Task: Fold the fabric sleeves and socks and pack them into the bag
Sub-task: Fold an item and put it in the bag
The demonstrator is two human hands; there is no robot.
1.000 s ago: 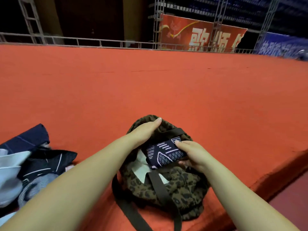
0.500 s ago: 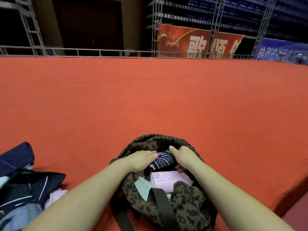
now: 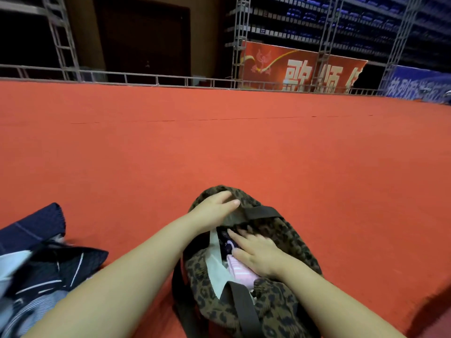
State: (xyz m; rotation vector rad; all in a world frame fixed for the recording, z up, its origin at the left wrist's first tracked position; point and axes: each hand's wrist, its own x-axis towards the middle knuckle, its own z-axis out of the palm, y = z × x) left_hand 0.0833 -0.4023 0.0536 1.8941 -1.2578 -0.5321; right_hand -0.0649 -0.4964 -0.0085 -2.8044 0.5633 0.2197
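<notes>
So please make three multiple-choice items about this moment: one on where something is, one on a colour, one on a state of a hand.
1. Where does the pile of dark clothes lie?
A. left of the bag
B. right of the bag
C. inside the bag

2. What colour is the striped fabric in the bag?
A. green
B. pink
C. yellow

3. What does the right hand do?
A. hangs idle over the carpet
B. presses with straight fingers into the bag's opening
C. grips a strap

Answers:
1 A, the pile lies on the carpet at the left edge.
2 B, pink stripes show under the hand.
3 B, its fingers lie flat on the dark patterned fabric.
</notes>
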